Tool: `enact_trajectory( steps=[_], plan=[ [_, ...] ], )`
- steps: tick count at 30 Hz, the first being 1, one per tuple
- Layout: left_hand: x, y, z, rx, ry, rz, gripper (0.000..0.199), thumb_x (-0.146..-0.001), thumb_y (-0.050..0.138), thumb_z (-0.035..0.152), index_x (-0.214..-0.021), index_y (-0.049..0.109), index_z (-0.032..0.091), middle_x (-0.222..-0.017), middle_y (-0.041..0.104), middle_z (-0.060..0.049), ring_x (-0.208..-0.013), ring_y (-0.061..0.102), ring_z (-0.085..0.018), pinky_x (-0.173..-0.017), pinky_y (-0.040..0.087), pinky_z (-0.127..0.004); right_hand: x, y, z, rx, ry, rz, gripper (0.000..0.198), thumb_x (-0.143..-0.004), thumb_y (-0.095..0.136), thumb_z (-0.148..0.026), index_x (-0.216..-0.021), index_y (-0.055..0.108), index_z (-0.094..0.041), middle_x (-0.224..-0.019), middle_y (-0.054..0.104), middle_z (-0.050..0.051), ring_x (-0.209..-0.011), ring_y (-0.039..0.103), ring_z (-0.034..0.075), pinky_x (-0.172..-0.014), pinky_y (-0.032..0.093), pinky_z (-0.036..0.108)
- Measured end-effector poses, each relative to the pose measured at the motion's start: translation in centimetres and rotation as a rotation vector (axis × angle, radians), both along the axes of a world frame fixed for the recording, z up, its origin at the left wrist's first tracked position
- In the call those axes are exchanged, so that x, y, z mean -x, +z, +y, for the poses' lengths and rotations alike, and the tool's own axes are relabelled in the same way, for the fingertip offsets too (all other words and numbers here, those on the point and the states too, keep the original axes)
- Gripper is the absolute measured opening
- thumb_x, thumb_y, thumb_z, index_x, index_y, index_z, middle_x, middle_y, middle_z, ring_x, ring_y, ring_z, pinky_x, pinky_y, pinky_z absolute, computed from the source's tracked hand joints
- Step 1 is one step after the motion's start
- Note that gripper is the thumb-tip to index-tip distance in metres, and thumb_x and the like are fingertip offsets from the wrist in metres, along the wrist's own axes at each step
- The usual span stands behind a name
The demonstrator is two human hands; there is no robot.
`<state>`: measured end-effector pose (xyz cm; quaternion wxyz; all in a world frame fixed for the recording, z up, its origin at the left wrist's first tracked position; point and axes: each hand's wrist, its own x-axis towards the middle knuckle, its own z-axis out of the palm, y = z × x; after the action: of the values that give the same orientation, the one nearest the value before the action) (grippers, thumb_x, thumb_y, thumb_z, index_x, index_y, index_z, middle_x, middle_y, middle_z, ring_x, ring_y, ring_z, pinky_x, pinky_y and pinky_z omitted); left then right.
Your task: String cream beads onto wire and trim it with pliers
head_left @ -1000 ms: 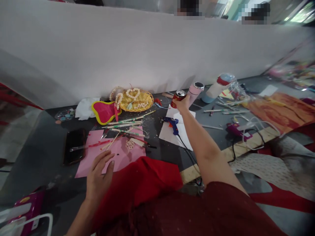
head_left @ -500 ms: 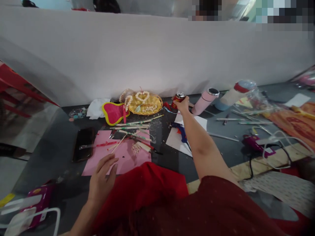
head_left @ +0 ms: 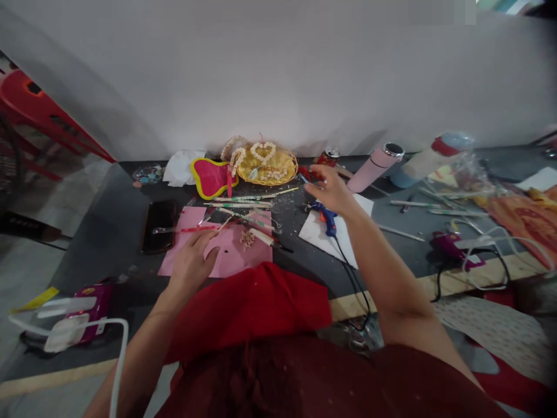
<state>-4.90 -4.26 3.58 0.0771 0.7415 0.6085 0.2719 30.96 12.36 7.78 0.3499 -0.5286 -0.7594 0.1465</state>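
Note:
My right hand (head_left: 331, 188) is just in front of a red drink can (head_left: 326, 158), fingers apart and holding nothing. Below it, a blue hot glue gun (head_left: 327, 219) lies on white paper (head_left: 313, 232), its black cord running to the table's front edge. Over the left part of a pink sheet (head_left: 235, 262) is my left hand (head_left: 194, 262), open, with the thumb apart from the fingers. Near its fingertips are a red strip (head_left: 191, 229) and several patterned thin sticks (head_left: 243, 204). A small pile of beige bits (head_left: 247, 238) sits beside a white-handled tool (head_left: 261, 236).
At the back stand a yellow basket (head_left: 289, 168) with a beaded heart, a pink tumbler (head_left: 374, 167) and a larger bottle (head_left: 429, 159). A phone (head_left: 159, 226) lies at left. Purple power strips (head_left: 93, 310) with white cables flank the work area; a grey partition (head_left: 261, 75) rises behind.
My right hand has let go of the red can, which stands by the partition, and has drawn back toward me. My left hand has shifted slightly over the pink sheet. The view has tilted down.

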Motion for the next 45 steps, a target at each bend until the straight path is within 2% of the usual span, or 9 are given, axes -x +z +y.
enact_trajectory(
  steps=[2, 5, 9, 15, 21, 26, 30, 35, 45],
  plan=[
    [-0.2, 0.2, 0.9, 0.018, -0.027, 0.056, 0.033, -0.085, 0.049, 0.024, -0.116, 0.057, 0.018, -0.113, 0.063, -0.010, -0.109, 0.058, -0.024, -0.097, 0.047, -0.040, 3.1, 1.1, -4.2, 0.027, 0.159, -0.109, 0.048, -0.084, 0.057, -0.039, -0.128, 0.049, -0.023, -0.130, 0.051, 0.011, -0.120, 0.049, 0.026, -0.099, 0.041, 0.050],
    [-0.9, 0.4, 2.4, 0.034, -0.017, 0.113, 0.032, -0.085, 0.047, 0.021, -0.115, 0.058, 0.015, -0.114, 0.062, -0.012, -0.110, 0.057, -0.025, -0.098, 0.044, -0.039, 7.7, 0.8, -9.0, 0.057, 0.299, -0.241, 0.049, -0.087, 0.054, -0.037, -0.132, 0.045, -0.020, -0.131, 0.052, 0.012, -0.122, 0.046, 0.026, -0.102, 0.038, 0.048],
    [-1.9, 0.0, 4.6, 0.132, 0.026, 0.197, 0.028, -0.086, 0.045, 0.021, -0.108, 0.061, 0.016, -0.105, 0.064, -0.012, -0.101, 0.060, -0.025, -0.089, 0.047, -0.037, 12.0, -1.2, -11.7, 0.108, 0.277, -0.399, 0.051, -0.088, 0.053, -0.031, -0.135, 0.040, -0.015, -0.134, 0.050, 0.015, -0.126, 0.043, 0.026, -0.104, 0.034, 0.045],
    [-2.7, -1.8, 7.2, 0.148, 0.127, 0.297, 0.022, -0.086, 0.049, 0.030, -0.095, 0.063, 0.016, -0.096, 0.065, -0.014, -0.094, 0.060, -0.027, -0.082, 0.046, -0.037, 13.6, -2.5, -11.8, 0.225, 0.093, -0.548, 0.046, -0.089, 0.051, -0.037, -0.130, 0.044, -0.016, -0.121, 0.059, 0.015, -0.109, 0.056, 0.027, -0.091, 0.043, 0.039],
    [-2.9, -2.7, 7.7, 0.127, 0.155, 0.315, 0.026, -0.090, 0.040, 0.024, -0.092, 0.065, 0.017, -0.092, 0.065, -0.012, -0.091, 0.061, -0.026, -0.079, 0.045, -0.035, 13.3, -3.4, -11.6, 0.264, 0.088, -0.588, 0.034, -0.090, 0.049, -0.039, -0.117, 0.053, -0.018, -0.111, 0.065, 0.012, -0.104, 0.060, 0.026, -0.088, 0.044, 0.036],
    [-3.4, -1.6, 7.2, 0.081, 0.192, 0.251, 0.024, -0.090, 0.041, 0.024, -0.091, 0.065, 0.018, -0.092, 0.066, -0.009, -0.088, 0.061, -0.023, -0.072, 0.045, -0.031, 12.9, -3.6, -11.4, 0.285, 0.175, -0.602, 0.033, -0.088, 0.050, -0.026, -0.119, 0.054, -0.014, -0.111, 0.066, 0.014, -0.103, 0.060, 0.026, -0.091, 0.042, 0.037],
    [-3.6, -0.2, 6.2, 0.020, 0.213, 0.121, 0.024, -0.090, 0.043, 0.026, -0.097, 0.065, 0.020, -0.099, 0.065, -0.007, -0.089, 0.062, -0.021, -0.070, 0.045, -0.028, 12.3, -3.6, -11.5, 0.224, 0.243, -0.468, 0.043, -0.086, 0.045, -0.013, -0.129, 0.048, -0.016, -0.120, 0.062, 0.011, -0.109, 0.057, 0.022, -0.098, 0.038, 0.036],
    [-3.5, 1.1, 4.8, -0.119, 0.178, -0.057, 0.025, -0.090, 0.043, 0.024, -0.099, 0.066, 0.019, -0.097, 0.066, -0.006, -0.088, 0.062, -0.019, -0.074, 0.047, -0.028, 11.9, -3.8, -11.5, 0.228, 0.256, -0.319, 0.056, -0.082, 0.047, -0.014, -0.137, 0.038, -0.009, -0.129, 0.056, 0.013, -0.115, 0.052, 0.024, -0.099, 0.039, 0.036],
    [-3.5, 1.7, 3.7, -0.202, 0.116, -0.216, 0.020, -0.090, 0.046, 0.022, -0.093, 0.066, 0.017, -0.093, 0.068, -0.007, -0.088, 0.063, -0.017, -0.077, 0.048, -0.027, 12.4, -4.1, -11.4, 0.225, 0.227, -0.379, 0.064, -0.086, 0.043, -0.018, -0.146, 0.022, -0.017, -0.137, 0.047, 0.014, -0.123, 0.047, 0.027, -0.098, 0.040, 0.038]
  ],
)
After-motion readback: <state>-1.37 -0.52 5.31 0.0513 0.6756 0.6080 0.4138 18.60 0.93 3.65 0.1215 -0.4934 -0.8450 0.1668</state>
